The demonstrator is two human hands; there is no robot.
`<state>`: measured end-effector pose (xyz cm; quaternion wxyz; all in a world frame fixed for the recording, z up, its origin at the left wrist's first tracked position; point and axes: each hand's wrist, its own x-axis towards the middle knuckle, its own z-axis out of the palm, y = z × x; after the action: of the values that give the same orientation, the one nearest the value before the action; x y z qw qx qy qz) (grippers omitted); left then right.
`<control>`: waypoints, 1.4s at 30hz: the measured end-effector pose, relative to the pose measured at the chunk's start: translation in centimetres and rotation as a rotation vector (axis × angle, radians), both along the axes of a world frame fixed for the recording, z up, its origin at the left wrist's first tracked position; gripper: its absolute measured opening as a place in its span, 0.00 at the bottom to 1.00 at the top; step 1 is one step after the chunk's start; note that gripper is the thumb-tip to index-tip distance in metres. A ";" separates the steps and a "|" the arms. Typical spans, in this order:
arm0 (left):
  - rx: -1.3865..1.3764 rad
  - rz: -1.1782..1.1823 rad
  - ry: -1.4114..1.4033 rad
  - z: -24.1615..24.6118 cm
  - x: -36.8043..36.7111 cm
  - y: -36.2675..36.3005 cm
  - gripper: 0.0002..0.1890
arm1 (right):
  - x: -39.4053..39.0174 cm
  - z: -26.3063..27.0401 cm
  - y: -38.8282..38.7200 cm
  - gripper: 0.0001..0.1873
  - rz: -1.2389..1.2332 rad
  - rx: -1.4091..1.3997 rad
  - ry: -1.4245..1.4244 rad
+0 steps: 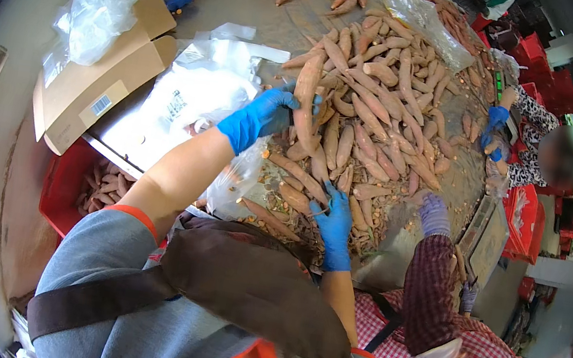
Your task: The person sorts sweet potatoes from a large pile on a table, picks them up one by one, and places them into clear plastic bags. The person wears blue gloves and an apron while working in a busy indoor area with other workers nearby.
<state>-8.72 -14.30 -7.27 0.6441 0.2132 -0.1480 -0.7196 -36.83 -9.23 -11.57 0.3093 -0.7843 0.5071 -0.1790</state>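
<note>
My left hand, in a blue glove, grips a long, curved sweet potato around its upper part. The sweet potato is raised over the heap, and its narrow lower end points towards me. At that lower end is my right hand, also blue-gloved, with its fingers curled. A thin stem-like piece shows by the right thumb; whether the fingers hold it is unclear. Beyond both hands spreads a large heap of sweet potatoes. Loose sweet potatoes lie among soil and scraps just left of my right hand.
White plastic bags lie to the left, beside a cardboard box. Below them is a red crate of sweet potatoes. At right, a co-worker's gloved hand reaches in near a scale. Another person's blue gloves are across the table.
</note>
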 end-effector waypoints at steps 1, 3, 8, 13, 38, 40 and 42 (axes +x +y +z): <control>0.006 0.008 0.044 1.7 -0.8 1.3 0.26 | 0.0 0.3 0.2 0.34 0.021 0.013 -0.039; 0.059 -0.048 -0.058 4.7 -1.9 3.9 0.27 | -0.7 -0.3 0.3 0.36 0.018 0.114 -0.122; -0.019 -0.120 -0.307 3.2 -4.2 8.4 0.25 | -0.4 1.1 1.0 0.25 -0.044 0.003 -0.115; 0.047 -0.140 -0.424 2.4 -5.6 10.8 0.25 | 2.8 7.2 1.5 0.15 -0.031 -0.015 -0.394; -0.150 0.017 0.083 6.0 -5.3 11.3 0.23 | 4.3 9.9 1.6 0.12 -0.386 0.592 -1.033; -0.053 -0.014 0.088 4.4 -5.2 11.3 0.28 | 3.4 9.8 1.7 0.14 -0.285 0.550 -0.942; -0.027 -0.049 0.113 3.6 -5.0 11.3 0.35 | 3.4 10.5 2.2 0.15 -0.186 0.470 -0.887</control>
<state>-13.68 -3.03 -3.70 0.6366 0.1595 -0.1262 -0.7439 -33.42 -7.04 -1.07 0.6456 -0.4935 0.4214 -0.4027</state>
